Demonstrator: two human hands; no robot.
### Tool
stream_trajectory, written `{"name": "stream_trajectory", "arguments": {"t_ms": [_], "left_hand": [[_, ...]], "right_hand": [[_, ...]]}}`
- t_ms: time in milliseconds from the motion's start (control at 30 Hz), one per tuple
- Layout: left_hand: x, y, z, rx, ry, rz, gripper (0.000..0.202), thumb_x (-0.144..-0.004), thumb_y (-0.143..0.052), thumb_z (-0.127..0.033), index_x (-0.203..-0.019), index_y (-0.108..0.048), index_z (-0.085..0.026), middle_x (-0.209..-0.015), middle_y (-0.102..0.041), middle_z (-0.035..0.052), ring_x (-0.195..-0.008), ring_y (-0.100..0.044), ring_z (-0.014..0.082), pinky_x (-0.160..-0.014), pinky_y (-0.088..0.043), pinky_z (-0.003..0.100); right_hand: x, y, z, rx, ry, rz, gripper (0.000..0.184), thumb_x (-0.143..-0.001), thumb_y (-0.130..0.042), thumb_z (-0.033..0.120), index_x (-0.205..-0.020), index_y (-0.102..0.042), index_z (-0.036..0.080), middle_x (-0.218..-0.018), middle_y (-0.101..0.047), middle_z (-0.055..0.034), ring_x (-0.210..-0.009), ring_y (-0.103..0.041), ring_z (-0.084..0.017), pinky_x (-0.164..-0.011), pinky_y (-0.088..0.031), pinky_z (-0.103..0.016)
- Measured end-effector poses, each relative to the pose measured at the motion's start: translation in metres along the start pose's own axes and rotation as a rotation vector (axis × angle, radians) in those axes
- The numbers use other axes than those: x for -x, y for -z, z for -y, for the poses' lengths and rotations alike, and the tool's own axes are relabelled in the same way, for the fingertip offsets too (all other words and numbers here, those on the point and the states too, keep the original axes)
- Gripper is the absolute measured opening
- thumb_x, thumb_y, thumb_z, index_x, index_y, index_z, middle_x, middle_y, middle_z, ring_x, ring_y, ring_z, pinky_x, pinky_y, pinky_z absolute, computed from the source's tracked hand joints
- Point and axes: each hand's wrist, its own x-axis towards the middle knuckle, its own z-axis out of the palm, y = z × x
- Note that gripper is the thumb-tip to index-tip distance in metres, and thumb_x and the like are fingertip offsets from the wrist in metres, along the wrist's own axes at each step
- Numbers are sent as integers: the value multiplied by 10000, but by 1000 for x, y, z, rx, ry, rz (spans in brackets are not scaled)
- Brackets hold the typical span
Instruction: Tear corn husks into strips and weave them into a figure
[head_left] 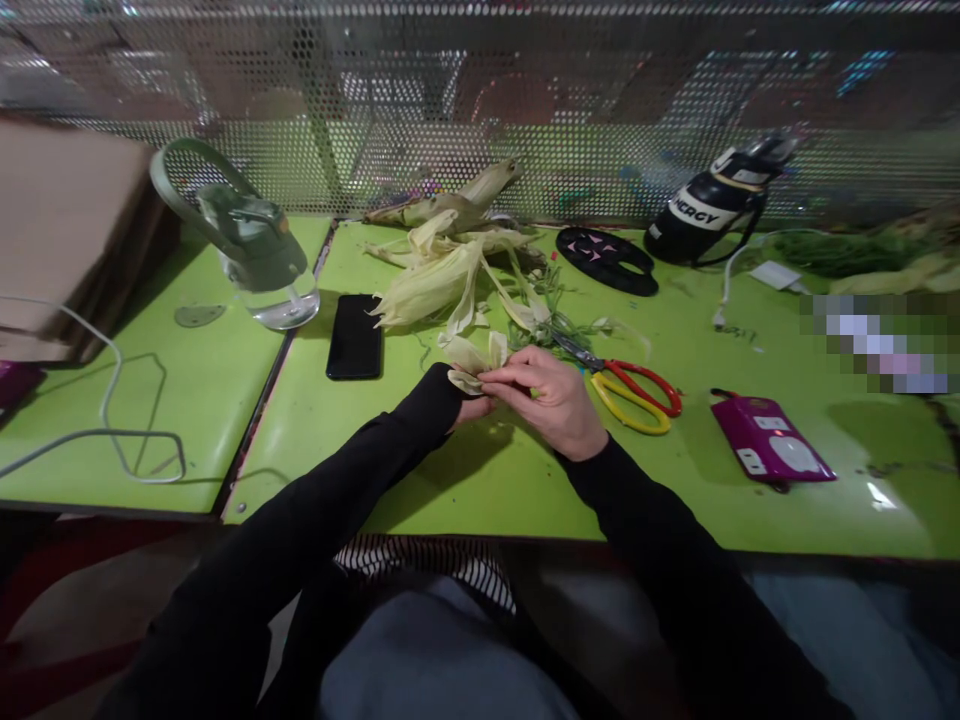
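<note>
Between my two hands, above the green table, is a small pale piece of corn husk with its strips folded into petal-like lobes. My left hand closes round its lower end, partly covered by the black sleeve. The fingertips of my right hand pinch the husk from the right side. Just beyond lies a pile of corn husks, pale and dry. Scissors with one red and one yellow handle rest right of my right hand, their blades by some thin green strands.
A black phone and a green-lidded water bottle stand to the left, near brown cardboard. To the right are a purple power strip, a black palette-shaped plate and a black bottle. A perforated metal screen closes the back.
</note>
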Motion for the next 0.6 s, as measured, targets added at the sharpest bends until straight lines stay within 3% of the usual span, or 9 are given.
{"name": "stream_trajectory", "arguments": {"t_ms": [67, 133, 233, 300, 400, 500, 600], "left_hand": [[3, 1, -1, -61, -45, 39, 99, -659, -761, -182, -711, -687, -141, -693, -659, 31, -722, -612, 173, -691, -488, 285], [5, 0, -1, -32, -51, 63, 87, -719, -732, -202, -764, -704, -133, -717, -672, 39, -697, -605, 155, -683, -488, 274], [3, -2, -1, 51, 28, 6, 70, -786, -667, -171, -833, -706, -135, -767, -683, 49, -683, -598, 141, -639, -480, 253], [1, -3, 0, 65, 99, -48, 57, -789, -655, -152, -822, -697, -131, -778, -680, 56, -673, -593, 141, -609, -473, 247], [0, -2, 1, 23, 111, -24, 49, -769, -640, -136, -763, -688, -133, -754, -668, 45, -664, -585, 135, -608, -480, 240], [0, -2, -3, -3, 162, -1, 99, -717, -597, -88, -655, -655, -140, -617, -613, 11, -576, -546, 115, -570, -472, 232], [-1, -1, -9, 55, 254, -29, 74, -681, -604, -88, -630, -629, -135, -543, -579, -6, -505, -515, 95, -543, -470, 230]], "right_hand": [[0, 0, 2, -35, -73, -7, 157, -855, -699, 370, -917, -745, 233, -779, -640, -28, -679, -579, -161, -625, -489, -312], [0, 2, 4, -100, -167, 9, 286, -863, -684, 379, -1107, -696, 231, -754, -608, -7, -634, -551, -143, -599, -481, -293], [-1, 6, 4, -164, -237, 70, 440, -884, -642, 389, -1298, -610, 248, -768, -572, 4, -624, -517, -135, -594, -478, -287], [-2, 7, 2, -164, -229, 86, 372, -884, -634, 393, -1224, -665, 246, -818, -570, -13, -655, -521, -139, -601, -471, -290], [-2, 6, 1, -179, -212, 102, 256, -862, -660, 367, -1064, -717, 222, -841, -557, -21, -667, -518, -136, -588, -443, -282], [-2, 5, 3, -246, -246, 107, 164, -848, -673, 351, -931, -698, 211, -800, -534, -1, -630, -477, -121, -574, -409, -273], [-2, 4, 6, -294, -280, 30, 110, -865, -638, 319, -835, -631, 213, -768, -512, 10, -639, -469, -123, -582, -398, -269]]}}
